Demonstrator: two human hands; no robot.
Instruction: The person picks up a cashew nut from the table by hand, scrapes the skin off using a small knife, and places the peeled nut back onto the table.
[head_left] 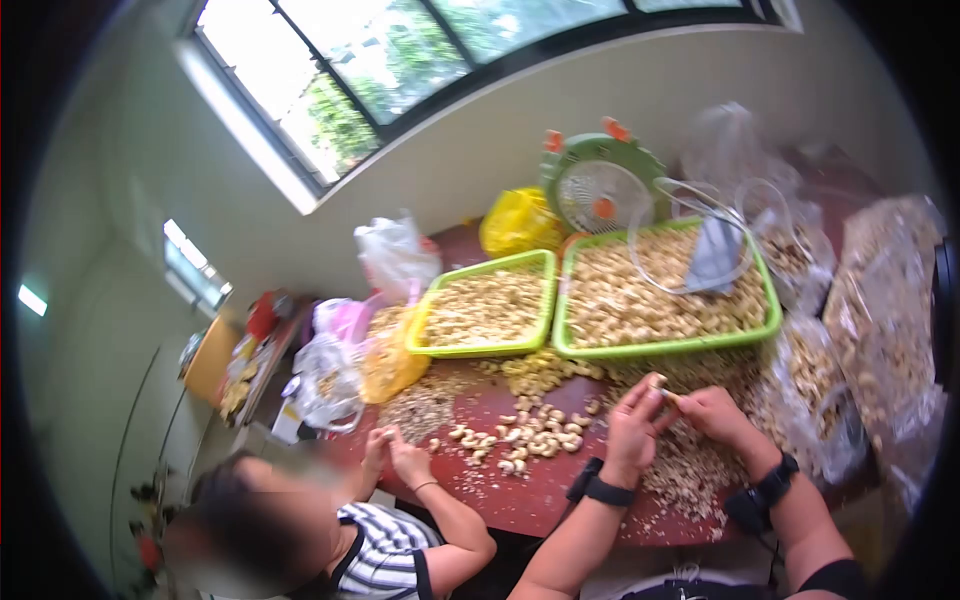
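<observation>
Striped blue-and-white cloth covers the co-worker (pixel 390 550) at eight o'clock from the wearer's hands; the co-worker's fingers (pixel 400 455) come together over the table's edge, though what they hold is too small to tell. Above them, at nine to ten o'clock, sit a clear plastic bag (pixel 325 385) and an orange-yellow bag (pixel 395 360) of pale nuts, with a white bag (pixel 395 255) farther back. Next comes the smaller green basket (pixel 485 310), at ten o'clock, full of nuts; loose cashews (pixel 545 435) lie on the red table (pixel 510 400) at nine o'clock. The left hand (pixel 635 430), banded in black at the wrist, pinches a small pale nut (pixel 657 381) upright between its fingertips. At twelve o'clock stand the larger green basket (pixel 665 285), a grey-blue flat item (pixel 715 255) and white cord over its nuts, and a green fan (pixel 600 190) behind. The right hand (pixel 715 415) has its fingers pressed together on something small and light beside that nut; crumbly fragments (pixel 690 480) spread at six o'clock. Bagged nuts (pixel 810 370) stand at two o'clock.
</observation>
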